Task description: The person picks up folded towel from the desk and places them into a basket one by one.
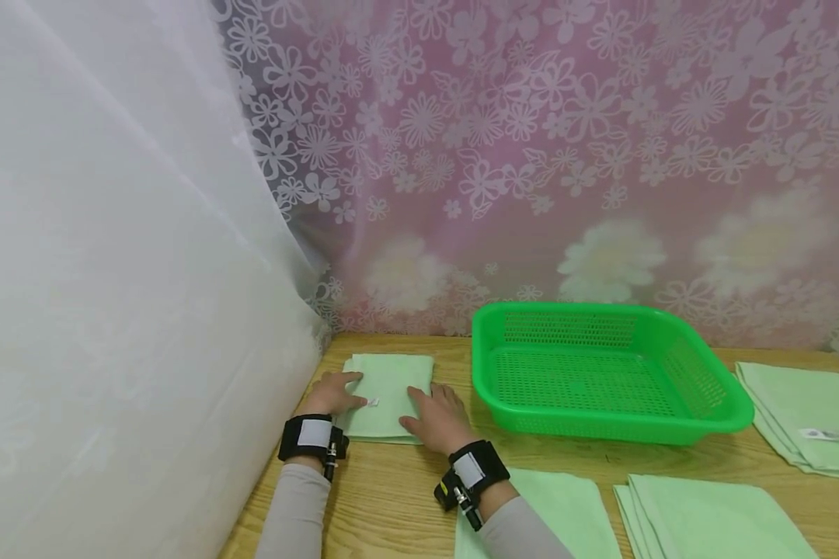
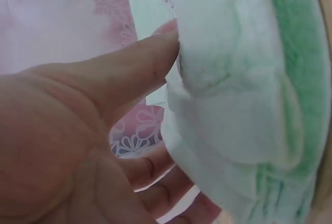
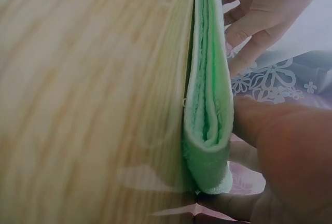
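A folded pale green towel [image 1: 389,388] with a small white tag lies flat on the wooden table at the left. My left hand [image 1: 332,396] rests on its left edge, with thumb and fingers spread. On the opposite edge rests my right hand [image 1: 440,417], its thumb and forefinger on top and other fingers along the side. From the left wrist, the thumb of my left hand [image 2: 67,115] touches the towel's layered edge [image 2: 233,110]. In the right wrist view, the towel's folded layers [image 3: 207,94] show edge-on beside my right hand [image 3: 290,151].
A green plastic basket [image 1: 601,423] stands right of the towel. Other folded green towels lie near the front [image 1: 559,505], at the front right [image 1: 713,516] and at the far right [image 1: 811,411]. A white curtain [image 1: 147,310] hangs along the left, a floral curtain [image 1: 531,155] behind.
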Motion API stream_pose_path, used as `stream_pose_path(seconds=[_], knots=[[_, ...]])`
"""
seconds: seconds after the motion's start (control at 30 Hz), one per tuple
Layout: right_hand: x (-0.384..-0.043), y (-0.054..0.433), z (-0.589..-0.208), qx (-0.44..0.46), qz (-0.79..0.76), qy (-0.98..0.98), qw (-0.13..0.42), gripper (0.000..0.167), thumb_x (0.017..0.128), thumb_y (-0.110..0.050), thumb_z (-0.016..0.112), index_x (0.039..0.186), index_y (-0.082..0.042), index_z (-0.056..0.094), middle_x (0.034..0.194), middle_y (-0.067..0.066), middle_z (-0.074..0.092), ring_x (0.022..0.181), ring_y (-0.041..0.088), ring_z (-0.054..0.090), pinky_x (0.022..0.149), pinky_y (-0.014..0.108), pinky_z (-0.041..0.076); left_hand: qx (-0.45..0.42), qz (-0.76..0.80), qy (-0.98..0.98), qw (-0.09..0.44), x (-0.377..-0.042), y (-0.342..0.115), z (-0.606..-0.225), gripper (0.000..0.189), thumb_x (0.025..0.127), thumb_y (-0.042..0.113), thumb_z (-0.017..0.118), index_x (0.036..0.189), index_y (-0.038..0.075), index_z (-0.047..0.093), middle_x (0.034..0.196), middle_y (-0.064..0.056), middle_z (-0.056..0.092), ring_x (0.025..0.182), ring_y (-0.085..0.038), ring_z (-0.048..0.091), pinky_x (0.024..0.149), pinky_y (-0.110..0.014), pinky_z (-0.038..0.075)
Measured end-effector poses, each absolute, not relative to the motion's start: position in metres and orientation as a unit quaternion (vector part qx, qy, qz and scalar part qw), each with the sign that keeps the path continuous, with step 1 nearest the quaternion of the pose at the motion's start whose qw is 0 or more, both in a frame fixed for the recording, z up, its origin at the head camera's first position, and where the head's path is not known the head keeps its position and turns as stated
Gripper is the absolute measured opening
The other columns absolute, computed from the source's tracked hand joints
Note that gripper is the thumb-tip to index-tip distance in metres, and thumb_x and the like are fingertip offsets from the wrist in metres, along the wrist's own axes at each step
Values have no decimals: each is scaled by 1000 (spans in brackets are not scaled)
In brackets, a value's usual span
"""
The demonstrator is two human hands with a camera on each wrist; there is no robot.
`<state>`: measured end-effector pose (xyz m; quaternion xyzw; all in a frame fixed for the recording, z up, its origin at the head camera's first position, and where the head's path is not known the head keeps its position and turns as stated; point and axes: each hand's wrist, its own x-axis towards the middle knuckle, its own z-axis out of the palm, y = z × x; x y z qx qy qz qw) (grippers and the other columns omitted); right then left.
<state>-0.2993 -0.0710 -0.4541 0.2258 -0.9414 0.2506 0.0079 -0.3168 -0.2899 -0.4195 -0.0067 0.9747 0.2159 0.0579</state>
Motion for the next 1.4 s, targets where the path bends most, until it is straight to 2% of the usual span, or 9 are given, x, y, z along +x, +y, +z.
stream_pose_path(seconds=[0.43, 0.9, 0.97, 1.03, 1.13, 1.17, 1.27, 1.33, 1.4], knots=[[-303, -74, -452, 242, 298, -923, 32, 54, 86, -17, 80, 133, 2, 62, 140, 30, 46, 123, 42, 54, 98, 50, 49, 30, 296, 950, 96, -313, -305, -423, 65, 91, 24, 75, 146, 1, 49, 152, -28, 39, 142, -48, 32, 111, -58, 34], [-301, -77, -450, 230, 277, -932, 37, 60, 84, -18, 82, 137, 0, 59, 141, 27, 46, 115, 39, 61, 89, 46, 55, 22, 253, 960, 115, -310, -302, -409, 72, 81, 15, 85, 144, 1, 52, 149, -27, 45, 140, -46, 37, 110, -56, 37], [-300, -78, -448, 230, 274, -933, 37, 62, 84, -17, 82, 139, 0, 57, 143, 27, 45, 115, 39, 61, 90, 46, 55, 22, 245, 962, 114, -310, -301, -406, 70, 81, 14, 84, 142, -1, 53, 147, -26, 47, 128, -41, 51, 102, -50, 46], [-300, -78, -445, 234, 274, -932, 40, 64, 85, -16, 82, 140, 1, 56, 144, 28, 43, 116, 40, 61, 90, 46, 55, 22, 245, 962, 115, -310, -300, -402, 69, 82, 12, 83, 141, -4, 53, 144, -26, 50, 102, -34, 63, 84, -42, 55], [-298, -79, -440, 238, 282, -928, 51, 66, 85, -15, 81, 142, 1, 53, 147, 30, 41, 114, 41, 61, 88, 47, 55, 22, 247, 962, 113, -308, -299, -394, 68, 82, 11, 83, 140, -7, 52, 140, -25, 53, 77, -23, 57, 61, -33, 52], [-297, -79, -438, 240, 284, -927, 56, 66, 85, -15, 81, 143, 1, 53, 147, 30, 40, 113, 41, 62, 87, 47, 55, 23, 247, 962, 110, -307, -298, -391, 69, 82, 10, 83, 140, -8, 51, 140, -26, 53, 77, -23, 57, 61, -34, 53], [-293, -79, -432, 242, 290, -923, 75, 67, 85, -15, 81, 143, 1, 52, 149, 30, 39, 112, 41, 62, 84, 48, 56, 29, 242, 965, 95, -304, -297, -382, 69, 82, 11, 83, 140, -9, 51, 142, -27, 51, 106, -32, 59, 87, -42, 53], [-291, -78, -425, 247, 290, -921, 88, 67, 85, -15, 81, 144, 0, 52, 148, 29, 39, 115, 40, 61, 83, 47, 56, 39, 239, 967, 82, -301, -297, -376, 70, 82, 11, 83, 140, -10, 50, 144, -28, 49, 126, -38, 51, 103, -47, 45], [-287, -78, -417, 249, 291, -918, 99, 67, 85, -16, 81, 144, 0, 52, 148, 28, 40, 118, 39, 59, 83, 46, 57, 45, 248, 965, 75, -298, -295, -369, 71, 83, 10, 82, 142, -11, 47, 147, -29, 46, 136, -43, 43, 110, -52, 39]])
